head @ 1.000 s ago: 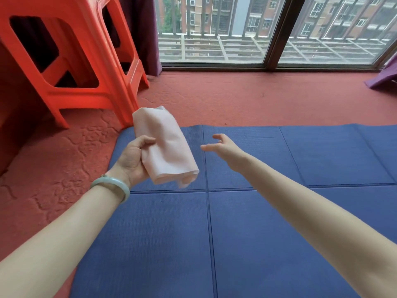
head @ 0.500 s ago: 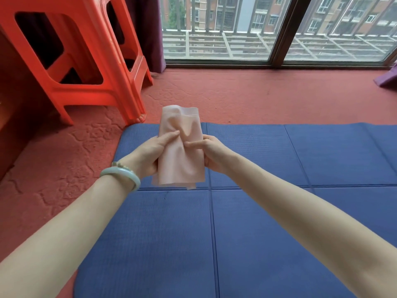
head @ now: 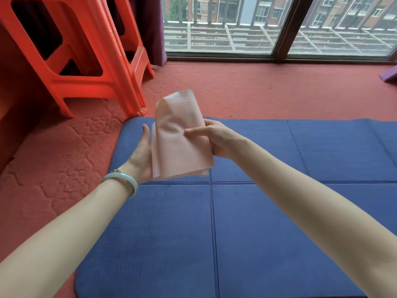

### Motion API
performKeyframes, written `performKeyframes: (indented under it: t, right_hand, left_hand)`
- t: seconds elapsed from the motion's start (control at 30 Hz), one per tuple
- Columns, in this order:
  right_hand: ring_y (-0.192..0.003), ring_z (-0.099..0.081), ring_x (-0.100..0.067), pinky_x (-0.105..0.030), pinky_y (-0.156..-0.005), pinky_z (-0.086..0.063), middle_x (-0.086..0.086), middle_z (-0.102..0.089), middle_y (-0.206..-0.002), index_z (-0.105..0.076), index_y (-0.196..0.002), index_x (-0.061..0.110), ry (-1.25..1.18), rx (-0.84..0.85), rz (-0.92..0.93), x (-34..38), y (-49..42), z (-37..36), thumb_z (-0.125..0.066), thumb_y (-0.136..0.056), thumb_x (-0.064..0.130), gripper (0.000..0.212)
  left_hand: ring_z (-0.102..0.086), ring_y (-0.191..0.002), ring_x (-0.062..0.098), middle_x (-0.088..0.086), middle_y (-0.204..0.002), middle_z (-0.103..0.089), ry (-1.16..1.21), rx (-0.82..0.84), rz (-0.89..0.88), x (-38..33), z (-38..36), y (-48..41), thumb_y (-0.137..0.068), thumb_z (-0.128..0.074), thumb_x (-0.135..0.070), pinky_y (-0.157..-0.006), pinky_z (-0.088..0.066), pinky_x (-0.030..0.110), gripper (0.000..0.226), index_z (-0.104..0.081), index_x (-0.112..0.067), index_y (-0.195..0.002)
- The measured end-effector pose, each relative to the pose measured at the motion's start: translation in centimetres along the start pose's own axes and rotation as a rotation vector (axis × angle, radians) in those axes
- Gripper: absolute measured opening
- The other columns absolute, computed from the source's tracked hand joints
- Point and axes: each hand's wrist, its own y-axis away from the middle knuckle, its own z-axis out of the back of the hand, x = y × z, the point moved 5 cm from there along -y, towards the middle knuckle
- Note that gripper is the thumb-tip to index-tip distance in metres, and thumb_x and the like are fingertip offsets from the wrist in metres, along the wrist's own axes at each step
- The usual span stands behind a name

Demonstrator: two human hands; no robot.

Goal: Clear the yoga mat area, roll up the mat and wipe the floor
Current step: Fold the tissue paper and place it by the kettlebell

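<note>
We're holding a folded pink cloth (head: 180, 138) up over the far-left corner of the blue yoga mat (head: 268, 222). Our right hand (head: 214, 137) pinches it, thumb on the near face and fingers wrapped behind the right edge. Our left hand (head: 142, 154) is flat and open, palm against the cloth's left edge, fingers hidden behind the fabric; it supports the cloth without clamping it. There's a pale green bangle (head: 123, 181) on the left wrist. No brand, label or writing is readable on the cloth, mat or anything else.

The mat lies unrolled on the red textured floor (head: 53, 160), fold creases visible, nothing resting on it. Stacked orange plastic stools (head: 86, 61) stand just off the mat's far-left corner. The window (head: 225, 26) is at the far side, with a purple curtain (head: 150, 33) left of it. A purple object (head: 390, 74) sits at the right edge, too cropped to identify.
</note>
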Motion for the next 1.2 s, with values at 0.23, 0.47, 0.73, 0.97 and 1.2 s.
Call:
performKeyframes:
  t: [0.23,0.47,0.73,0.97,1.2]
  right_hand:
    - [-0.091,-0.068,-0.020,-0.032,-0.074,-0.056,-0.007,-0.069,-0.103,-0.058,-0.119,0.007,-0.044,0.035,-0.109,-3.9,-0.3,1.2,-0.065,-0.086,0.016,0.036]
    - [-0.093,-0.061,-0.021,-0.039,-0.077,-0.053,-0.002,-0.064,-0.102,-0.063,-0.110,0.022,-0.242,0.086,-0.222,-8.8,-1.5,4.3,-0.055,-0.080,0.013,0.032]
    - [-0.079,-0.064,-0.021,-0.036,-0.073,-0.056,-0.004,-0.062,-0.100,-0.056,-0.122,0.010,-0.198,0.018,-0.301,-12.5,-3.3,5.3,-0.055,-0.088,0.003,0.035]
    - [-0.084,-0.068,-0.024,-0.040,-0.077,-0.057,-0.006,-0.067,-0.107,-0.055,-0.122,0.014,-0.155,-0.065,-0.323,-4.8,2.9,5.6,-0.058,-0.088,0.000,0.036]
    - [-0.086,-0.069,-0.024,-0.038,-0.073,-0.057,-0.006,-0.069,-0.108,-0.052,-0.126,0.017,-0.183,-0.120,-0.346,11.0,14.7,3.4,-0.058,-0.089,0.003,0.040]
  left_hand:
    - [-0.068,-0.098,0.024,0.013,-0.113,-0.067,-0.370,-0.078,-0.161,-0.3,0.0,-1.5,-0.069,-0.077,-0.012,-0.071,-0.056,0.032,0.067,-0.051,-0.004,-0.130]
    - [-0.070,-0.087,0.018,0.009,-0.108,-0.068,-0.289,-0.122,-0.113,2.3,2.5,-3.9,-0.067,-0.068,-0.010,-0.067,-0.057,0.029,0.063,-0.051,-0.007,-0.127]
    - [-0.069,-0.087,0.019,0.011,-0.106,-0.067,-0.272,-0.097,-0.003,5.6,4.1,-6.7,-0.068,-0.064,-0.006,-0.072,-0.058,0.031,0.057,-0.052,-0.003,-0.123]
    - [-0.068,-0.097,0.017,0.005,-0.109,-0.068,-0.365,0.022,0.073,0.8,-2.6,-2.0,-0.082,-0.061,-0.002,-0.076,-0.057,0.029,0.044,-0.050,-0.011,-0.124]
    - [-0.065,-0.103,0.021,0.005,-0.116,-0.066,-0.384,0.014,0.144,-9.2,-14.7,8.3,-0.074,-0.062,-0.014,-0.080,-0.055,0.033,0.057,-0.048,-0.014,-0.129]
